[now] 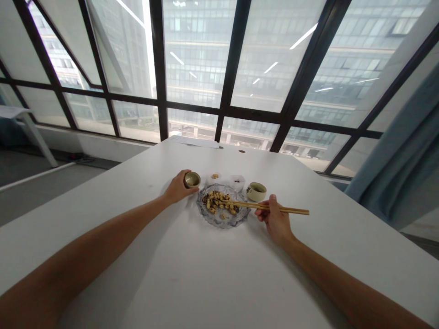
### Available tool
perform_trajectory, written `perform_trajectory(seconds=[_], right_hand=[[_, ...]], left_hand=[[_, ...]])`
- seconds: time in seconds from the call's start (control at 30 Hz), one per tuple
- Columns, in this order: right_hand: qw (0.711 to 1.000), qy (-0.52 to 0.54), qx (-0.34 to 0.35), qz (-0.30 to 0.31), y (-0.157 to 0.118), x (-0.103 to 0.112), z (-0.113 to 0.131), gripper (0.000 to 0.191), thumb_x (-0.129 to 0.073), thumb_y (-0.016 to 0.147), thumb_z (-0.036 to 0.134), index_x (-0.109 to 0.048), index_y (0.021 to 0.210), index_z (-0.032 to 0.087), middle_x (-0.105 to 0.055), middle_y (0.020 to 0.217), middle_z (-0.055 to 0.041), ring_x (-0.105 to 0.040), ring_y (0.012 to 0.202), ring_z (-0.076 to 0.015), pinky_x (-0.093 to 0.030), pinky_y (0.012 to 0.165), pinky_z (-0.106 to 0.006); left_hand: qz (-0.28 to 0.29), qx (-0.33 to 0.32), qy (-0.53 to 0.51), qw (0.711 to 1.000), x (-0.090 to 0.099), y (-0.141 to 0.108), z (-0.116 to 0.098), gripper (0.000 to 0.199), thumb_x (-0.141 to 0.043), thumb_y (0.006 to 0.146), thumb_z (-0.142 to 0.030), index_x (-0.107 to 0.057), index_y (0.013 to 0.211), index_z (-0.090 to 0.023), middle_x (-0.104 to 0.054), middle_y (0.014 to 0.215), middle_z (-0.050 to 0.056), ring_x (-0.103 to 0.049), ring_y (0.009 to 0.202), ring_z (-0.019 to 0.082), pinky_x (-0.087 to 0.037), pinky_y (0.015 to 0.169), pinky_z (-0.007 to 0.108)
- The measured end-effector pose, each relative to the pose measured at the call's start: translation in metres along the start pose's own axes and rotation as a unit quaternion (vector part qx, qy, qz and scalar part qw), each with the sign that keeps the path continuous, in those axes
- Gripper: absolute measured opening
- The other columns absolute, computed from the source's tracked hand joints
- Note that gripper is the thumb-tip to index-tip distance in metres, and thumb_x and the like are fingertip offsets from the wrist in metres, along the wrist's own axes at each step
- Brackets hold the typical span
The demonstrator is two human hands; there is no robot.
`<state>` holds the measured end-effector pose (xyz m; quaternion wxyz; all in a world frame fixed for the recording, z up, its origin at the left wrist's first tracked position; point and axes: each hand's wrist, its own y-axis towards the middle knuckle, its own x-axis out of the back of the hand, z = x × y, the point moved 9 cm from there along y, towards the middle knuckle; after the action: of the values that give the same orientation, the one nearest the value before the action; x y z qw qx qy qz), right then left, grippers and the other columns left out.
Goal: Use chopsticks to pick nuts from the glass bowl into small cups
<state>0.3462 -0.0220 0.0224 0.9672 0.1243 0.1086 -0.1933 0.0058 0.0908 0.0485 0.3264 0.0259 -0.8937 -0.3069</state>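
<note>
My left hand [178,186] is closed round a small greenish cup [192,180], tilted so that its inside faces me, just left of a clear glass plate [224,224]. On the plate lies a pile of yellowish nut-like pieces [215,200] mixed with small dark bits. My right hand [275,220] grips a pair of wooden chopsticks [288,210], whose tips reach into the pile. Behind that hand stands a second cup [256,192] with dark marks on its side. Two small white cups, one holding yellowish pieces [215,176] and one holding dark bits [237,181], stand behind the plate.
Everything stands on a white table [206,274]. At its far edge lie white papers [195,142], near two round holes in the tabletop. Large dark-framed windows rise behind. A blue curtain [394,155] hangs at the right, and another white table [13,112] stands at the left.
</note>
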Motion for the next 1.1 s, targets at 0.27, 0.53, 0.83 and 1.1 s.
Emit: perform_trajectory(seconds=[0.27,0.53,0.83,1.1], right_hand=[[0.996,0.044,0.076,-0.025,0.025,0.015,0.038,0.059,-0.072,0.068,0.074,-0.062,0.066,0.016,-0.064,0.048,-0.0030,-0.054,0.037,-0.0112,-0.040,0.036,-0.023],[0.982,-0.005,0.166,-0.094,0.054,0.053,0.066,0.061,-0.064,0.074,0.077,-0.062,0.068,0.016,-0.065,0.048,-0.0028,-0.053,0.035,-0.0110,-0.041,0.035,-0.023],[0.975,-0.027,0.194,-0.105,0.064,0.067,0.071,0.060,-0.060,0.077,0.076,-0.061,0.068,0.016,-0.064,0.047,-0.0027,-0.054,0.035,-0.0114,-0.039,0.034,-0.023],[0.972,-0.036,0.202,-0.111,0.065,0.071,0.085,0.060,-0.058,0.080,0.075,-0.062,0.068,0.016,-0.064,0.047,-0.0028,-0.053,0.034,-0.0108,-0.040,0.035,-0.023]], left_hand=[[0.090,0.159,0.052,0.982,-0.001,0.025,0.036,0.091,-0.073,0.064,-0.069,-0.051,0.130,-0.011,-0.064,0.128,0.022,-0.064,0.114,0.034,-0.050,0.095,0.041],[0.199,-0.049,0.175,0.963,-0.087,0.068,-0.092,0.082,-0.062,0.081,-0.061,-0.040,0.145,-0.015,-0.054,0.145,0.018,-0.048,0.136,0.034,-0.032,0.114,0.046],[0.270,-0.127,0.169,0.939,-0.144,0.072,-0.135,0.081,-0.075,0.073,-0.028,-0.036,0.143,-0.018,-0.062,0.136,0.013,-0.056,0.128,0.030,-0.035,0.111,0.043],[0.276,-0.073,0.151,0.946,-0.146,0.078,-0.121,0.081,-0.075,0.071,-0.031,-0.037,0.141,-0.018,-0.065,0.130,0.015,-0.061,0.120,0.033,-0.044,0.102,0.045]])
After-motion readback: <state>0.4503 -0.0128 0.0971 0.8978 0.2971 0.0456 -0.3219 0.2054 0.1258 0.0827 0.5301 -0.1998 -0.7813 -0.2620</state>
